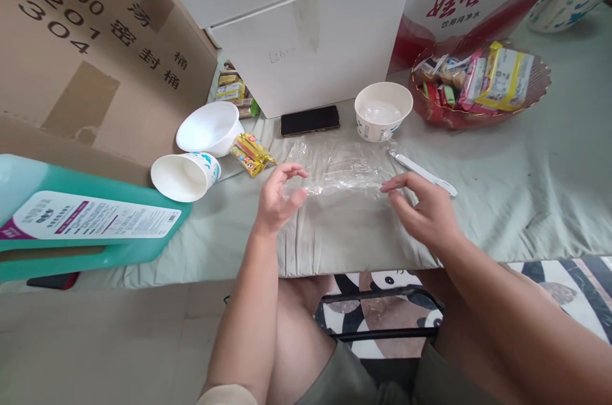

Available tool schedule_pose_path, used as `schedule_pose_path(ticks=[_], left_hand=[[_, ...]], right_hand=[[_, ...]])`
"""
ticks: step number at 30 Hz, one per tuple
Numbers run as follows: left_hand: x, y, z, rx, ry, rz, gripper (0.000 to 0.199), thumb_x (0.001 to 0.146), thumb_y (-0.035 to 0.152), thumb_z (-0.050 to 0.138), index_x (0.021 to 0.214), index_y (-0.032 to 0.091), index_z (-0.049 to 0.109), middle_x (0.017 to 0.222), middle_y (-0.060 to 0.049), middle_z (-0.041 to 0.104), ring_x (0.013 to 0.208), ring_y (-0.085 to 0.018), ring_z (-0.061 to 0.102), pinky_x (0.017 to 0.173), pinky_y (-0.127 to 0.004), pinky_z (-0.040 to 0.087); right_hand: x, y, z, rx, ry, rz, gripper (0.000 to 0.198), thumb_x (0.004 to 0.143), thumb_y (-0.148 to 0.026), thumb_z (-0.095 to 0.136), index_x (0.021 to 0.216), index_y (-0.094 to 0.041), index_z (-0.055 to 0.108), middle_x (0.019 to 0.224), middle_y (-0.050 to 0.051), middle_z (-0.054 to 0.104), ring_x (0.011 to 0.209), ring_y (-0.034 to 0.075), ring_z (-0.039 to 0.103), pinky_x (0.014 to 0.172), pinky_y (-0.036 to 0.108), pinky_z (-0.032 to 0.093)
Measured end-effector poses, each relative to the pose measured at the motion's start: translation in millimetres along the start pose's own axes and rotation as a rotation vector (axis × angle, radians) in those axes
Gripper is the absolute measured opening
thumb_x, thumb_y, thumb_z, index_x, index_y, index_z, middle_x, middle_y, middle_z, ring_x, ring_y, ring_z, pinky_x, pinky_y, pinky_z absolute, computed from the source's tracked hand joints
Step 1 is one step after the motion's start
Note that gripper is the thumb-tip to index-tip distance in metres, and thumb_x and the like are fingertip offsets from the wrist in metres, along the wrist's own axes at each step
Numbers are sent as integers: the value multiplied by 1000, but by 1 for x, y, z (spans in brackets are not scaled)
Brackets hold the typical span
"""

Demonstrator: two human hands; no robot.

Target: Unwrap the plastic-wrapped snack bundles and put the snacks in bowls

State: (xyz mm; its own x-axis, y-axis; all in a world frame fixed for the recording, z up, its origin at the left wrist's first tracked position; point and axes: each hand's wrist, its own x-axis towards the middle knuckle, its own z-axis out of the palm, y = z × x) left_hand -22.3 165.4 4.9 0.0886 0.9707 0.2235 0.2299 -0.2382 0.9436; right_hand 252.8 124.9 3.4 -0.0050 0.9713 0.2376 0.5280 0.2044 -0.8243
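Note:
A crumpled sheet of clear plastic film [344, 185] is spread on the cloth between my hands, with a ridge running from one hand to the other. My left hand [278, 198] is at the ridge's left end, its fingers curved and apart, the thumb close to the film. At the other end my right hand [423, 206] has its index finger and thumb tips together at the film's edge. Just behind that hand lies a white utility knife [423, 172]. A paper bowl [382, 113] with something clear inside stands behind the film, beside a black phone [310, 121].
On the left are a yellow snack packet [252, 154], a white bowl [210, 127], a tipped paper cup [186, 176], a green jug [95, 220] and a cardboard box [109, 22]. White boxes [315, 41] rise behind. A snack bowl [538, 89] stands right, near another paper cup [564, 0].

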Motion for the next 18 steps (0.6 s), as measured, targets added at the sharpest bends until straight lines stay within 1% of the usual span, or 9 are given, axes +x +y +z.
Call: schedule_pose_path(ticks=[3, 5, 7, 9, 11, 13, 15, 17, 18], left_hand=[[-5, 5, 0, 118, -232, 9, 54, 61, 36, 86, 110, 21, 68, 114, -10, 72, 113, -25, 66, 106, -39, 47], [-7, 7, 2, 196, -295, -39, 32, 67, 29, 81, 96, 21, 72, 113, -9, 74, 109, -24, 68, 103, -38, 49], [-7, 8, 5, 201, -236, -80, 9, 73, 26, 73, 79, 21, 71, 102, -8, 76, 98, -22, 70, 96, -36, 52], [-5, 7, 8, 126, -93, -139, 10, 76, 29, 68, 72, 20, 69, 88, -7, 76, 86, -20, 71, 85, -33, 55], [-2, 7, 10, -2, 55, -215, 15, 78, 34, 68, 72, 20, 68, 77, -4, 73, 74, -17, 69, 70, -29, 55], [1, 8, 10, -134, 165, -284, 20, 76, 38, 69, 71, 20, 64, 71, -2, 70, 63, -14, 66, 57, -24, 51], [5, 8, 10, -209, 236, -335, 24, 72, 41, 72, 70, 20, 61, 68, 0, 67, 55, -11, 63, 48, -21, 45], [7, 6, 9, -222, 270, -351, 29, 70, 44, 74, 72, 20, 58, 64, 2, 64, 50, -10, 59, 43, -19, 40], [8, 5, 9, -215, 277, -345, 32, 70, 46, 75, 72, 20, 58, 62, 3, 62, 48, -9, 57, 41, -18, 37]], right_hand=[[6, 2, -6, 196, 123, 209, 4, 83, -25, 56, 81, -24, 59, 68, 0, 68, 68, 19, 68, 70, 36, 54], [9, 8, -8, 310, 190, 277, 5, 84, -28, 58, 83, -24, 57, 62, -3, 63, 60, 17, 64, 64, 33, 52], [10, 15, -10, 402, 263, 293, 11, 85, -34, 60, 90, -25, 57, 62, -5, 60, 57, 16, 62, 63, 33, 53], [9, 21, -12, 496, 292, 216, 26, 85, -44, 61, 104, -27, 55, 70, -3, 64, 63, 18, 66, 69, 37, 56], [6, 22, -13, 527, 186, 62, 51, 80, -54, 66, 122, -29, 49, 90, 2, 72, 85, 24, 72, 84, 44, 58], [3, 19, -13, 415, -7, -57, 71, 72, -56, 75, 131, -29, 47, 112, 8, 73, 109, 29, 69, 99, 49, 53], [2, 14, -12, 229, -133, -82, 56, 73, -48, 77, 121, -26, 57, 114, 9, 74, 113, 31, 68, 100, 50, 52], [2, 9, -11, 115, -143, -36, 23, 83, -41, 68, 98, -24, 67, 103, 8, 76, 101, 29, 72, 93, 48, 54], [2, 7, -10, 104, -120, -4, 16, 87, -39, 63, 89, -24, 68, 96, 7, 76, 94, 27, 72, 89, 46, 55]])
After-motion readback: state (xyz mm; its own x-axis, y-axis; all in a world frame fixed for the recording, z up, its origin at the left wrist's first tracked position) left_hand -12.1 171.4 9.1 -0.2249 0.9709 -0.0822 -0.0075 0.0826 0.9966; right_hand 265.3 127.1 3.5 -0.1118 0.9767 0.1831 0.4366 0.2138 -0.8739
